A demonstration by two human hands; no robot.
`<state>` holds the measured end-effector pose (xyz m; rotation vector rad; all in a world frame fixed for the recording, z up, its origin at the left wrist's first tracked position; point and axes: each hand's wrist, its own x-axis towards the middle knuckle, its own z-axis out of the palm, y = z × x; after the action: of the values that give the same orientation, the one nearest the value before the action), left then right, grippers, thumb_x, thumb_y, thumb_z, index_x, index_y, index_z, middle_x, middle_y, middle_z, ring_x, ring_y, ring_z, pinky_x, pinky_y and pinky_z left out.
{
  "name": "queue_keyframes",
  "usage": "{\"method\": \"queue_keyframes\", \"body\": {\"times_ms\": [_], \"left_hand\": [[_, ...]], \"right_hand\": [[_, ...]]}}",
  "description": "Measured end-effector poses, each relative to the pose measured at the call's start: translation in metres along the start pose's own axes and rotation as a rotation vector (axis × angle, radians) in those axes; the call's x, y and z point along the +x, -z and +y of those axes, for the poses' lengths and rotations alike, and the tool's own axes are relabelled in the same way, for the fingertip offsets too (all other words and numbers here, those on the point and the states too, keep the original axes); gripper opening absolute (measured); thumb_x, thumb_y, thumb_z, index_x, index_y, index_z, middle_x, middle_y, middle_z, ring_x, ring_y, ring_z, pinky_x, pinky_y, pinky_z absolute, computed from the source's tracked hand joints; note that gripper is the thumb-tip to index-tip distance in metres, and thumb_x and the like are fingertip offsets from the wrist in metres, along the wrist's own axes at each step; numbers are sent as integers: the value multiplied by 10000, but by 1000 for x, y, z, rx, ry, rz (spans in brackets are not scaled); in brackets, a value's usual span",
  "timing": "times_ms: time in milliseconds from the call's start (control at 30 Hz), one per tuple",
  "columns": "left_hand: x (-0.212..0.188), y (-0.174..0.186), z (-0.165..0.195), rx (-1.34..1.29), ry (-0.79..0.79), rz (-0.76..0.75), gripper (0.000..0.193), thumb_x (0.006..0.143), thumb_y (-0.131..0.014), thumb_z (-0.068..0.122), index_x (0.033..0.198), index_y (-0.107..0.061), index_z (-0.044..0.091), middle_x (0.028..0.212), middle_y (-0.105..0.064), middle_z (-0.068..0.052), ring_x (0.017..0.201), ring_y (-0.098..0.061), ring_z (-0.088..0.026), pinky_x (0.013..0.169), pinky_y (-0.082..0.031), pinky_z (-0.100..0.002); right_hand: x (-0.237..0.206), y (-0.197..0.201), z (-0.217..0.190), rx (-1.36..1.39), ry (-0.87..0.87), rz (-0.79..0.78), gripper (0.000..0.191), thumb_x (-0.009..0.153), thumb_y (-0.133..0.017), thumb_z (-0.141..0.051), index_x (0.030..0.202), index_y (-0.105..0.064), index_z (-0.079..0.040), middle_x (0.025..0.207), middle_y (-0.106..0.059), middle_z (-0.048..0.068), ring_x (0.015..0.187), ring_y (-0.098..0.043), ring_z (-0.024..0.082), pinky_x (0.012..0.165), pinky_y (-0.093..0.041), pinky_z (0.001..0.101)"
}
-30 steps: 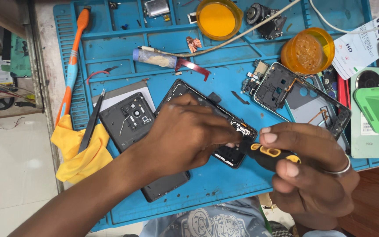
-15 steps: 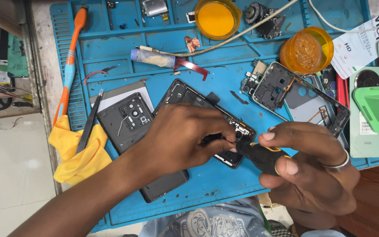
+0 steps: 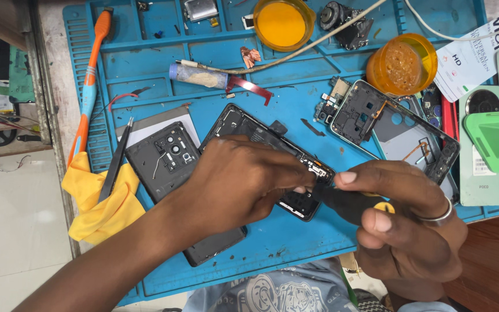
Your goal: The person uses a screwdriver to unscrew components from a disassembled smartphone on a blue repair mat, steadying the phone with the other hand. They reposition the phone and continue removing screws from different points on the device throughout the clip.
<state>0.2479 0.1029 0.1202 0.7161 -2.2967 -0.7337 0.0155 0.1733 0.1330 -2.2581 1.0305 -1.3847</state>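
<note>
At the middle of the blue silicone repair mat (image 3: 295, 242), an opened black smartphone with its back cover off (image 3: 261, 136) lies slantwise, and most of its near half is hidden under the left hand (image 3: 235, 185), which presses flat on it with fingers curled down; whether those fingers pinch anything cannot be told. The right hand (image 3: 402, 225) comes in from the right, closed around a black-handled screwdriver with a yellow cap (image 3: 347, 203), whose tip is hidden where the two hands meet at the phone's right end. A silver ring sits on one right finger. Just left of the phone lies a black plastic back cover with camera cut-outs (image 3: 166, 159), its near end covered by the left forearm. Farther left, slim black tweezers (image 3: 116, 159) rest partly on a crumpled yellow cloth (image 3: 102, 211), beside an orange-handled brush (image 3: 90, 75) whose head reaches the far edge. To the right lies a second stripped phone frame with a pale inner panel (image 3: 397, 130), its near corner cut off by the right hand. At the far side stand a round yellow lidded tub (image 3: 283, 23) and an orange translucent pot (image 3: 402, 62); a beige cable (image 3: 319, 43) crosses between them. A green triangular plastic pick (image 3: 495, 136) lies on a pale phone at the right edge, partly out of frame.
</note>
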Motion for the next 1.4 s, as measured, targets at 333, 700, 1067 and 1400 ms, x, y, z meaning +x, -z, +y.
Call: {"method": "queue_keyframes", "body": {"times_ms": [333,700,1067,1400], "left_hand": [[2,2,-3,-42,-5,96,180,803,-819,291,903,-749,158,900,-740,35,818,-718,-220,709,-551,-369],[-3,-1,-5,-42,5,29,116,856,-782,213,961,-760,166,895,-748,57,764,-713,-198,662,-518,-365],[-3,2,-6,-18,-27,15,125,863,-774,227,976,-769,174,878,-747,47,782,-720,-198,666,-505,-375],[-1,12,-6,109,-45,14,112,862,-760,261,932,-745,175,888,-724,33,831,-711,-221,740,-519,-407]], "right_hand": [[5,-4,2,95,41,-6,290,1007,-690,-211,1270,-582,-153,1204,-657,212,993,-740,292,813,-642,379],[3,-1,2,68,33,18,335,968,-731,-207,1254,-569,-140,1198,-640,253,964,-741,299,770,-640,363],[10,-3,1,11,47,-46,484,837,-784,-18,1228,-516,-115,1143,-673,254,917,-761,305,775,-635,402],[7,-12,0,0,61,143,569,783,-914,-232,1133,-465,-214,1056,-537,76,842,-675,181,705,-676,305]]}}
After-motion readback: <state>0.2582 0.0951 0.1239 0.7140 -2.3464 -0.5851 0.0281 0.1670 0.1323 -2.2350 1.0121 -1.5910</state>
